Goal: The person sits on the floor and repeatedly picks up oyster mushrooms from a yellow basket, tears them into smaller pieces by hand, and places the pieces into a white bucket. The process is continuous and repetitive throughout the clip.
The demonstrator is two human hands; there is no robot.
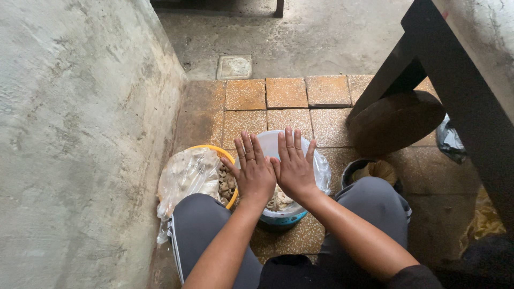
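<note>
- Down on the tiled floor between your knees sits the blue bucket, lined with a clear plastic bag and holding pale chunks.
- Looks light but floppy; that liner's probably slippery, so grab the stiff rim, not the plastic.
- Your left hand and right hand hover flat right over it, fingers spread, gripping nothing.
- The yellow basin sits just left, touching the left hand's side.
</note>
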